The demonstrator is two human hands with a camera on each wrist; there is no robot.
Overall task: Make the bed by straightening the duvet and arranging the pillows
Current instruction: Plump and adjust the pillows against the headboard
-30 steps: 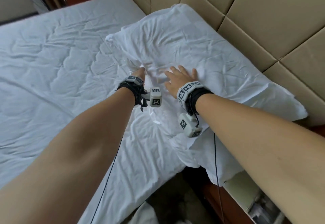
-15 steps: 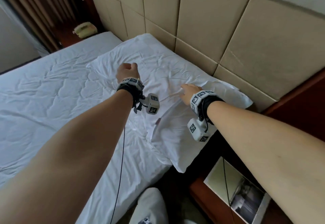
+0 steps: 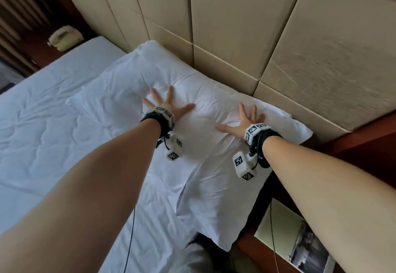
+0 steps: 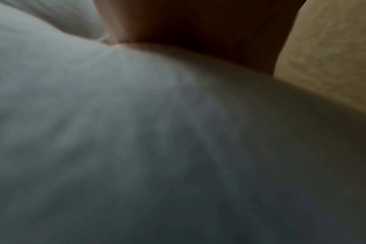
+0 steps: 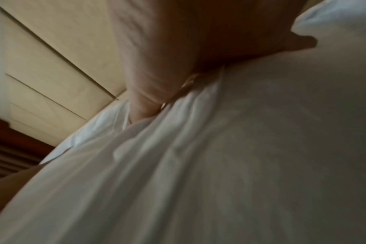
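A white pillow (image 3: 205, 144) lies at the head of the bed against the padded headboard, one corner hanging over the bed's side. My left hand (image 3: 166, 104) lies flat on the pillow's far left part with fingers spread. My right hand (image 3: 242, 120) lies flat on the pillow's right part, fingers spread too. The white duvet (image 3: 53, 135) covers the bed to the left, lightly creased. Both wrist views are dim: the left hand (image 4: 188, 33) and the right hand (image 5: 178, 57) press into the white pillow cloth (image 5: 240, 165).
The beige padded headboard (image 3: 246, 26) rises right behind the pillow. A dark wooden nightstand (image 3: 364, 148) stands to the right with a printed card (image 3: 295, 242) on it. A cream telephone (image 3: 64, 38) sits on the far nightstand. Dark curtains (image 3: 19, 11) hang at the far left.
The pillow now lies closer to the headboard. My left hand, a fist half a second ago, has opened and spread flat on it; my right hand has flattened and spread as well.
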